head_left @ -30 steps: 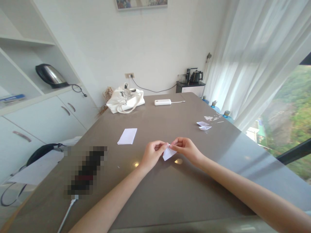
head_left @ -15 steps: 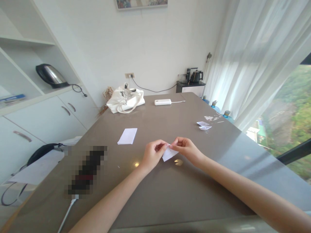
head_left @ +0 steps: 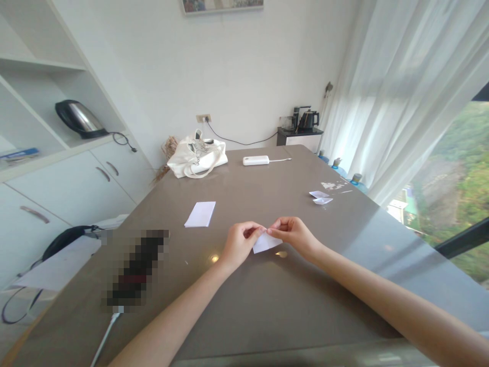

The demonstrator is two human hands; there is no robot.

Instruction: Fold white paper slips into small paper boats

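Between my two hands is a small folded piece of white paper [head_left: 266,243], held above the brown table [head_left: 244,306]. My left hand [head_left: 243,243] pinches its upper left part with thumb and forefinger. With a like pinch, my right hand [head_left: 292,235] grips the upper right part, its fingertips close to the left ones. The fingers hide the paper's top edge. A stack of white paper [head_left: 200,214] lies beyond my left hand. Farther right sit two small folded paper pieces [head_left: 322,198].
A blurred dark device [head_left: 137,270] with a white cable [head_left: 105,339] lies left of my left forearm. At the far side are a white bag [head_left: 198,157] and a white power bank [head_left: 255,160]. Paper scraps [head_left: 333,186] lie near the right edge.
The paper in my fingers has turned slightly, so its lower edge now lies flatter and wider. Both hands stay in nearly the same place, still pinching it.
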